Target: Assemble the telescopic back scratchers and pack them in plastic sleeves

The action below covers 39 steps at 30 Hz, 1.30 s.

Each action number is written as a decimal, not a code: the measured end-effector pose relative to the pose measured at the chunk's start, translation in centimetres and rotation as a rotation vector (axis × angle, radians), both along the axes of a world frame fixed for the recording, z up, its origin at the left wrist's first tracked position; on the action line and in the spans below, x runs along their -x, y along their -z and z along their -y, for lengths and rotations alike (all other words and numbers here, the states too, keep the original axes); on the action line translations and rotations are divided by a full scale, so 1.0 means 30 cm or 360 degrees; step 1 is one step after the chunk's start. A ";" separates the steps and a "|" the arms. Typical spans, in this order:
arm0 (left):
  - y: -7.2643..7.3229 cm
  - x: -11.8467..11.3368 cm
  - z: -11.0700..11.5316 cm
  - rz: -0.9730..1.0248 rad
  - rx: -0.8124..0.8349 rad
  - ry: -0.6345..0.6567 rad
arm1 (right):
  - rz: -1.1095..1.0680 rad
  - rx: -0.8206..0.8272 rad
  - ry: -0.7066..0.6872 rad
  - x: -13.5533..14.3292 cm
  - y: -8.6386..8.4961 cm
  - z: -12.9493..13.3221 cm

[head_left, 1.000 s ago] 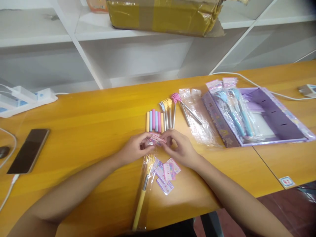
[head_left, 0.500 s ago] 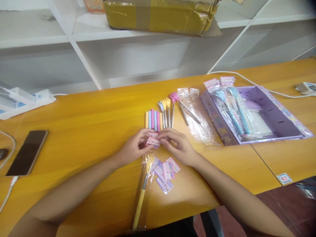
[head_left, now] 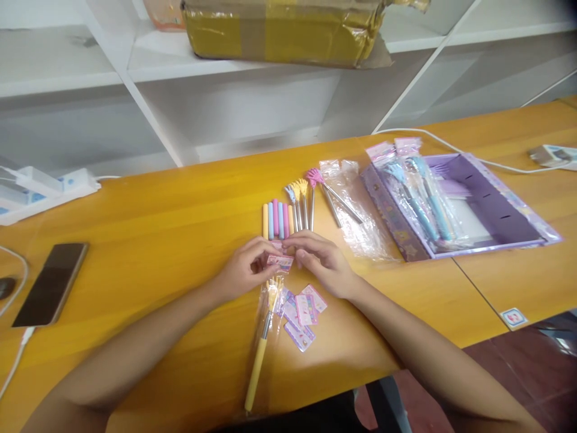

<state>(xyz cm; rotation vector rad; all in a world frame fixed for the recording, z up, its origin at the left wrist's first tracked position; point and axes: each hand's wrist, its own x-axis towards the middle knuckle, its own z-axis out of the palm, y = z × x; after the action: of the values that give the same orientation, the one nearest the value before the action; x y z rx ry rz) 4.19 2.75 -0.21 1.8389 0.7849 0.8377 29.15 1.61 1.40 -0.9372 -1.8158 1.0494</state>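
Observation:
A small pink printed card (head_left: 280,262) is folded at the mouth of a clear plastic bag. My left hand (head_left: 247,269) pinches the card's left end between thumb and fingers. From the other side, my right hand (head_left: 325,262) curls its fingers over the card's upper right part, thumb close to its right end. Inside the bag, below the hands, lies a back scratcher (head_left: 258,367) with a yellow hand-shaped head and yellow handle. Several loose pink and purple cards (head_left: 306,310) overlap just right of it.
Beyond my hands are several coloured handle sleeves (head_left: 276,219) and metal scratcher rods (head_left: 305,204) with hand-shaped heads. Clear bags (head_left: 356,222) lie beside them. A purple box (head_left: 505,207) bears bagged blue scratchers (head_left: 426,204). At left are a phone (head_left: 50,284) and a power strip (head_left: 54,189).
The view has shifted slightly. The card in my fingers has tilted a little, and my right thumb sits slightly farther from it. The bagged scratcher stays below my hands.

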 end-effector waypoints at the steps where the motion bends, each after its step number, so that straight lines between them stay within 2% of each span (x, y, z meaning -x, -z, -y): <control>1: -0.002 0.000 -0.001 -0.0014 -0.0012 0.0005 | 0.0006 -0.0006 -0.0005 0.002 -0.001 0.000; 6: 0.006 -0.005 0.006 -0.0053 0.0008 0.0011 | 0.0049 -0.0068 0.0008 0.004 -0.008 0.000; 12: 0.026 -0.011 0.011 0.0291 0.0616 -0.0048 | -0.0011 -0.0052 -0.0001 0.002 -0.003 0.007; 16: 0.029 -0.005 0.002 0.0387 0.0782 0.0031 | 0.0034 -0.0040 0.0031 0.016 0.007 0.009; 20: 0.035 0.000 0.001 0.0379 0.0791 0.0029 | 0.0166 -0.0244 0.0135 0.026 0.007 0.004; 22: 0.039 0.001 0.003 0.0361 0.0772 0.0023 | 0.0202 -0.0263 0.0140 0.028 0.009 0.001; 29: 0.041 0.004 0.001 0.0287 0.0669 -0.0023 | 0.0250 -0.0190 -0.0020 0.033 0.042 0.002; 32: 0.034 -0.001 0.000 0.0250 0.0639 -0.0059 | 0.0206 -0.0149 -0.0088 0.034 0.037 0.008; 39: 0.028 -0.012 -0.005 0.0396 0.0712 -0.0098 | 0.0234 -0.0038 -0.0045 0.028 0.016 0.006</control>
<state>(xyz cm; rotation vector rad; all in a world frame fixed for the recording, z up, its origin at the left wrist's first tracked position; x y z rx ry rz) 4.56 2.88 -1.06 1.2956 0.7967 0.8322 28.30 1.43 0.92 -0.9995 -1.9624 0.9964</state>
